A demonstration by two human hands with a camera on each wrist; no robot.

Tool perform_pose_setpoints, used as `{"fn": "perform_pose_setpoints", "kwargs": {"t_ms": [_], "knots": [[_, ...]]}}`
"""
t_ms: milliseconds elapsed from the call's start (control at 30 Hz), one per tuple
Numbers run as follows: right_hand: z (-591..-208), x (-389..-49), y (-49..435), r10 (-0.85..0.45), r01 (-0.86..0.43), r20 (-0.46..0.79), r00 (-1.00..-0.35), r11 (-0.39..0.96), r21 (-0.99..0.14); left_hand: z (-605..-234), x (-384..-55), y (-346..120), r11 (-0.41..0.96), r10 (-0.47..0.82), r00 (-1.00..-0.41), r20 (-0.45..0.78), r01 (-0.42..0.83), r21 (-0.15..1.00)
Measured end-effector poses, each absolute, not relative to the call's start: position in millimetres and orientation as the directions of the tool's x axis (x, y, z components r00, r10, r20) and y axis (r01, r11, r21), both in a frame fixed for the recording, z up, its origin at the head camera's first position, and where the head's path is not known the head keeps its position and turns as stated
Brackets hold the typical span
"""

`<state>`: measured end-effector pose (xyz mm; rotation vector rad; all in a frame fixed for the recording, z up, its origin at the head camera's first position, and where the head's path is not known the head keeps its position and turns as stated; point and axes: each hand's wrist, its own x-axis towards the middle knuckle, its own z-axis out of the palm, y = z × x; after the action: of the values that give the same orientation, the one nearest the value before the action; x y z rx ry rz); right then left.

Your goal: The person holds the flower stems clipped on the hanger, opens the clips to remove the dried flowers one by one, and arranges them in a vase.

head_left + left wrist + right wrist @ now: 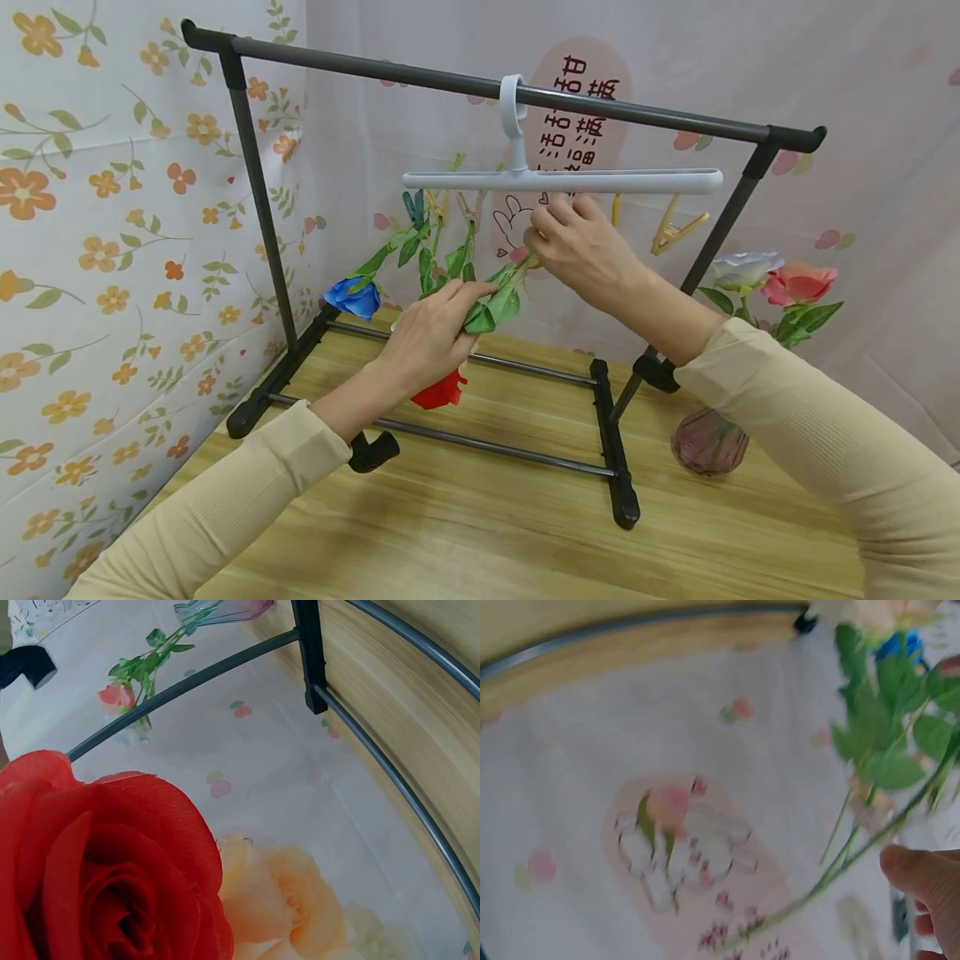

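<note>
My left hand grips the leafy stem of an upside-down red rose, whose bloom fills the near corner of the left wrist view. The green stem runs up to my right hand, close to the thumb. My right hand's fingers are curled just under the white hanger; what lies between them is hidden. Left of it, a teal clothespin, a cream clothespin and a pink clothespin hang with stems. A blue rose droops at far left.
The hanger hooks over the dark rack's top bar. Right of my hand hang yellow clothespins. A pink glass vase with pale and coral roses stands at the right. A peach rose hangs beyond the red one.
</note>
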<state>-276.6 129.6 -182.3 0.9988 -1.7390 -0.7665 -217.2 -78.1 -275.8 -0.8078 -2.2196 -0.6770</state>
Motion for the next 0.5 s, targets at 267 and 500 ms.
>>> {"fn": "perform_pose_setpoints", "kwargs": {"t_ms": [267,500], "knots": [[-213.4,-268.0,124.7,-0.849,-0.605,0.485,-0.210,0.502,0.618,-276.0,-215.4,-77.1,0.674,0.364,-0.596,0.716,0.699,0.239],[-224.3,-268.6,125.0,-0.838,-0.662,0.526,-0.145,0.478,0.578,-276.1,-213.6,-77.7,0.677,0.371,-0.608,0.702,0.694,0.243]]}}
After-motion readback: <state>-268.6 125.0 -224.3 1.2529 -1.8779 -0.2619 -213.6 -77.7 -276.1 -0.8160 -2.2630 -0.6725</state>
